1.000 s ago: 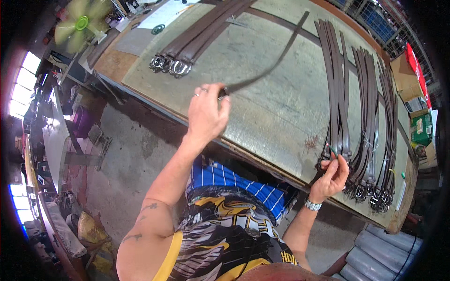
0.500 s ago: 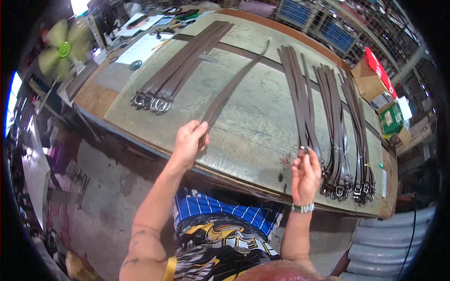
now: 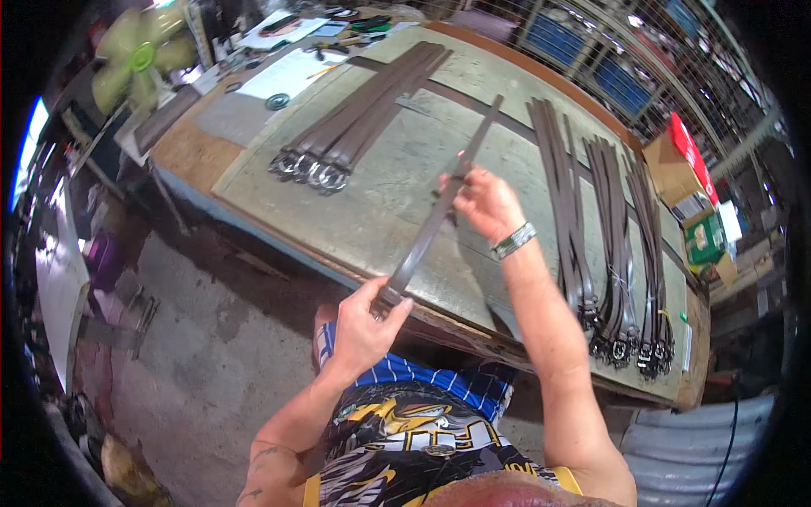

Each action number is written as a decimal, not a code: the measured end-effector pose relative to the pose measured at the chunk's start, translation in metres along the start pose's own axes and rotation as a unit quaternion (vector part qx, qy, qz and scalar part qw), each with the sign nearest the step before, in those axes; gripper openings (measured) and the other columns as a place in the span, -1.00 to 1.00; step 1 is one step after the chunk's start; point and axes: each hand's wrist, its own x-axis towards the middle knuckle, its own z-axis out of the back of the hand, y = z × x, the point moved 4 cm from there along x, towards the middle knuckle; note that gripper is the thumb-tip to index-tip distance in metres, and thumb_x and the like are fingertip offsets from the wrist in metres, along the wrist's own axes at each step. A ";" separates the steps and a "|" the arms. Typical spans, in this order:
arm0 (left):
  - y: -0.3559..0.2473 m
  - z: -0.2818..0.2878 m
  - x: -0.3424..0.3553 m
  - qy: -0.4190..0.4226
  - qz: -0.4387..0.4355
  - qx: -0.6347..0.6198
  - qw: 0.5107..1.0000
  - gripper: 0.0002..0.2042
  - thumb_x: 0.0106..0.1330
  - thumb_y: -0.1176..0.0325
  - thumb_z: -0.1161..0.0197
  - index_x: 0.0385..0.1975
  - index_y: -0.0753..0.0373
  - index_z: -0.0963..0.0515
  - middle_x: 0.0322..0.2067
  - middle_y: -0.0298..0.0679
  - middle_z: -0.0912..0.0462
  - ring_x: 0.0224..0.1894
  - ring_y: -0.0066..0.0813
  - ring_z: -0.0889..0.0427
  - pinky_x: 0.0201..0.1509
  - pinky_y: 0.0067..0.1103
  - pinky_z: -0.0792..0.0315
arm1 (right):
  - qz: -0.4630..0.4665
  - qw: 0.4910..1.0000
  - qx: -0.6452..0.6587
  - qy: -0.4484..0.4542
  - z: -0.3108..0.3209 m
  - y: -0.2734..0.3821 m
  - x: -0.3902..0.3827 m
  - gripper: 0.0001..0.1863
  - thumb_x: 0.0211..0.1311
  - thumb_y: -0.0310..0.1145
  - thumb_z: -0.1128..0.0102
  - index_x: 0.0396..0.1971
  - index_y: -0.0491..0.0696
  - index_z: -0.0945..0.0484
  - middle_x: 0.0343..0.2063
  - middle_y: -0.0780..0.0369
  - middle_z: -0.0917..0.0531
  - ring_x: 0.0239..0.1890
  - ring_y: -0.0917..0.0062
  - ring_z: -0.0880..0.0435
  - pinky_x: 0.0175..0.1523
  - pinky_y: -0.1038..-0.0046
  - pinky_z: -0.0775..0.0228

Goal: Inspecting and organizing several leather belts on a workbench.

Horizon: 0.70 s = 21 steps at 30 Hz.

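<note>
A long dark brown belt [image 3: 433, 226] runs slantwise from the table's near edge toward the far side. My left hand [image 3: 372, 319] grips its near end just over the edge, thumb on top. Farther up, my right hand [image 3: 486, 203] is closed on the same belt around its middle, its fingers slightly blurred. A small dark piece crosses the belt at those fingers; its kind cannot be made out. Left of the belt lies a bunch of brown belts [image 3: 372, 114], their silver buckles [image 3: 311, 171] toward me.
More belt bundles [image 3: 574, 220] lie at the right, some tied, buckles near the front edge. Behind them stand a cardboard box [image 3: 672, 173] and a green box [image 3: 705, 238]. Papers [image 3: 291, 74], a tape roll [image 3: 277, 101] and tools occupy the far left, beside a green fan [image 3: 142, 59].
My right hand has moved left from beside the right-hand bundles onto the belt, carrying a small dark piece. My left hand has drawn the belt's near end toward me.
</note>
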 end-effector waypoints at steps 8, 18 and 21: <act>0.067 0.098 -0.074 -0.122 -0.034 0.143 0.982 -0.48 0.13 0.52 -0.45 0.15 0.32 -0.52 -0.18 -0.13 -0.64 -0.32 -0.39 -0.62 -0.27 -0.55 -0.51 | 0.076 0.982 -0.163 0.055 -0.066 0.099 0.034 -0.71 0.53 -0.46 0.23 0.10 -0.20 -0.40 -0.10 0.08 -0.58 0.05 0.27 -0.68 -0.02 0.37 -0.56; 0.072 0.123 -0.084 -0.212 -0.042 0.181 0.959 -0.61 0.19 0.42 -0.48 -0.01 0.34 -0.55 -0.24 -0.15 -0.66 -0.36 -0.52 -0.65 -0.27 -0.56 -0.53 | 0.127 0.970 -0.184 0.092 -0.149 0.128 0.103 -0.67 0.54 -0.52 0.20 0.19 -0.32 -0.29 0.01 0.03 -0.54 0.03 0.20 -0.67 0.11 0.23 -0.59; 0.044 0.111 -0.021 -0.268 -0.154 0.175 0.935 -0.64 0.23 0.41 -0.46 -0.02 0.33 -0.55 -0.17 -0.11 -0.69 -0.22 -0.41 -0.72 -0.14 -0.50 -0.59 | 0.147 0.936 -0.218 0.235 -0.170 0.178 0.166 -0.66 0.52 -0.53 0.16 0.20 -0.29 -0.31 0.07 0.01 -0.52 -0.01 0.22 -0.67 0.11 0.17 -0.62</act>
